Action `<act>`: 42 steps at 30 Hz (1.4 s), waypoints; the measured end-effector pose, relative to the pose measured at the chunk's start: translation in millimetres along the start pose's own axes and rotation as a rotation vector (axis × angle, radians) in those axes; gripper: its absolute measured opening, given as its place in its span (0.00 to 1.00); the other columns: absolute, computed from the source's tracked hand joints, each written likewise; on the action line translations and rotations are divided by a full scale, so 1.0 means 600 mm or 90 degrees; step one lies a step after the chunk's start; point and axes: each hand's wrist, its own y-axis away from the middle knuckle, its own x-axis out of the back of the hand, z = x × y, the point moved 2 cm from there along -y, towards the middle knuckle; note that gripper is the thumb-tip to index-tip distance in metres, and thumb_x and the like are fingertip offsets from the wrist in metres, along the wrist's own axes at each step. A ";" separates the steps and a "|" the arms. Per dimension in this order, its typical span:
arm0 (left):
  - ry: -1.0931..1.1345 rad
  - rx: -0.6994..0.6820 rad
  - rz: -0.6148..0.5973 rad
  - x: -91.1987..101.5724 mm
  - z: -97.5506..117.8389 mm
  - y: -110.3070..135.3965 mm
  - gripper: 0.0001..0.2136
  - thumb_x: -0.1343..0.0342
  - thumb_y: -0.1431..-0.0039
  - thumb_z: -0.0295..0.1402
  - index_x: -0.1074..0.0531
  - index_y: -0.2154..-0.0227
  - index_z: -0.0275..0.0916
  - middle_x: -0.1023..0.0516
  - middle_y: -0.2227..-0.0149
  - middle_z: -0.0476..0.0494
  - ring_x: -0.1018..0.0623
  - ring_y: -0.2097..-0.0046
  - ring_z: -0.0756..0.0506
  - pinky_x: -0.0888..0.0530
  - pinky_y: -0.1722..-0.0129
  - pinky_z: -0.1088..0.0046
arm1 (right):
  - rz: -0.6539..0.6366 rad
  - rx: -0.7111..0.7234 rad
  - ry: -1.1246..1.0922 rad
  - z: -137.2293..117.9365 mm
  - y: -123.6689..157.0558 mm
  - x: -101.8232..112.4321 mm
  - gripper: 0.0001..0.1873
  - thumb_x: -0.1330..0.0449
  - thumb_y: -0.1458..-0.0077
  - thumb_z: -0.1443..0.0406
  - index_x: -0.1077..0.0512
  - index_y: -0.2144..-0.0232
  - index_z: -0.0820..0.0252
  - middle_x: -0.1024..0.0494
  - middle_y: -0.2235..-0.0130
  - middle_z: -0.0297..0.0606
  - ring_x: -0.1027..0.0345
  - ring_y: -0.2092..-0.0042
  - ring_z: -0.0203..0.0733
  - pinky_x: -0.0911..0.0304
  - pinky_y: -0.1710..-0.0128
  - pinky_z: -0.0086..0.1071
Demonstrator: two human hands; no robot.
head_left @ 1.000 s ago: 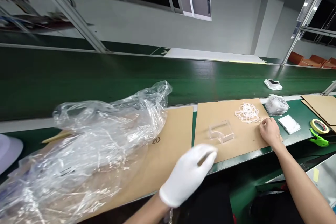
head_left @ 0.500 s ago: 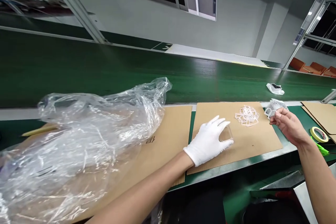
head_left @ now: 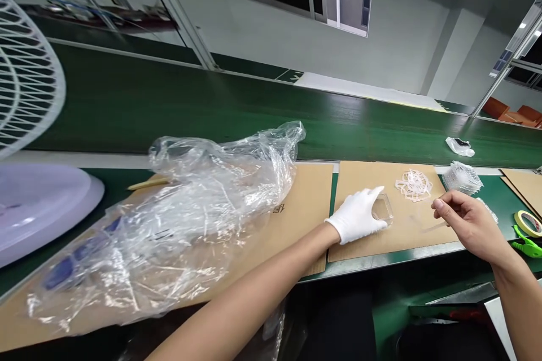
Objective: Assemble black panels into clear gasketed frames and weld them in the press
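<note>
My left hand (head_left: 356, 215), in a white glove, grips the edge of a clear moulded plastic tray (head_left: 383, 208) lying on a cardboard sheet (head_left: 359, 176). The glove hides part of the tray. My bare right hand (head_left: 468, 223) pinches a thin clear plastic piece (head_left: 434, 226) just above the sheet. A tangled heap of clear loops (head_left: 414, 185) lies on the cardboard between my hands, farther away. Beyond my right hand stands a stack of clear plastic pieces (head_left: 461, 177).
A large crumpled plastic bag (head_left: 220, 220) covers cardboard to the left, beside a lilac round fan base (head_left: 38, 203) and a fan guard (head_left: 25, 67). A green conveyor belt (head_left: 296, 118) runs behind. A tape roll (head_left: 528, 223) and green cutter (head_left: 527, 245) lie at right.
My right hand has moved from the stack back over the cardboard, now pinching the thin clear piece. My left hand has come down onto the tray. The view has swung left.
</note>
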 end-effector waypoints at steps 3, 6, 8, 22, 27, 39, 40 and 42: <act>0.036 -0.016 0.012 -0.019 -0.006 0.005 0.46 0.35 0.44 0.55 0.38 0.28 0.37 0.22 0.40 0.30 0.22 0.41 0.27 0.26 0.40 0.47 | 0.027 0.020 0.025 0.002 0.006 0.005 0.24 0.39 0.35 0.41 0.24 0.69 0.52 0.22 0.69 0.37 0.32 0.66 0.44 0.35 0.66 0.37; 0.061 -0.046 0.008 -0.020 0.006 0.011 0.46 0.33 0.45 0.55 0.37 0.28 0.37 0.24 0.37 0.30 0.25 0.37 0.26 0.29 0.36 0.46 | 0.007 0.003 -0.031 0.003 0.011 0.005 0.23 0.38 0.35 0.42 0.23 0.67 0.52 0.18 0.64 0.39 0.26 0.60 0.48 0.31 0.61 0.39; 0.109 -0.067 0.034 -0.003 0.018 0.017 0.40 0.35 0.42 0.52 0.34 0.30 0.38 0.28 0.32 0.31 0.30 0.31 0.27 0.34 0.30 0.47 | -0.020 -0.022 -0.093 0.005 0.015 0.003 0.22 0.37 0.35 0.42 0.22 0.66 0.53 0.16 0.60 0.41 0.22 0.55 0.51 0.28 0.58 0.40; 0.280 -0.169 -0.101 0.107 0.114 -0.002 0.12 0.37 0.39 0.38 0.13 0.58 0.41 0.12 0.58 0.46 0.15 0.55 0.40 0.20 0.51 0.67 | -0.109 -0.016 -0.184 0.011 0.031 -0.017 0.19 0.35 0.34 0.46 0.21 0.65 0.53 0.17 0.61 0.39 0.23 0.55 0.49 0.27 0.52 0.41; 0.333 -0.053 -0.177 0.127 0.104 -0.002 0.12 0.36 0.40 0.41 0.12 0.59 0.42 0.12 0.66 0.48 0.15 0.68 0.44 0.21 0.69 0.73 | -0.080 0.021 -0.155 0.027 0.047 -0.032 0.17 0.35 0.33 0.48 0.19 0.65 0.52 0.17 0.52 0.42 0.25 0.48 0.52 0.29 0.47 0.46; 0.265 -0.224 -0.372 0.163 0.126 0.026 0.19 0.42 0.46 0.28 0.13 0.54 0.44 0.11 0.54 0.47 0.15 0.55 0.41 0.21 0.52 0.71 | -0.142 -0.038 -0.447 0.100 0.054 -0.124 0.28 0.34 0.34 0.46 0.30 0.37 0.45 0.30 0.31 0.43 0.36 0.30 0.51 0.38 0.30 0.51; 0.280 -0.206 -0.364 0.163 0.125 0.028 0.16 0.41 0.44 0.31 0.12 0.56 0.43 0.11 0.55 0.47 0.14 0.54 0.41 0.21 0.51 0.70 | -0.160 -0.032 -0.474 0.098 0.052 -0.132 0.29 0.32 0.36 0.46 0.30 0.37 0.45 0.29 0.31 0.43 0.36 0.30 0.51 0.38 0.30 0.51; 0.314 -0.150 -0.347 0.158 0.119 0.032 0.13 0.40 0.40 0.36 0.12 0.58 0.42 0.11 0.56 0.46 0.14 0.54 0.40 0.20 0.49 0.69 | -0.195 -0.032 -0.511 0.092 0.049 -0.146 0.29 0.30 0.38 0.47 0.28 0.39 0.47 0.26 0.34 0.44 0.31 0.33 0.51 0.36 0.31 0.51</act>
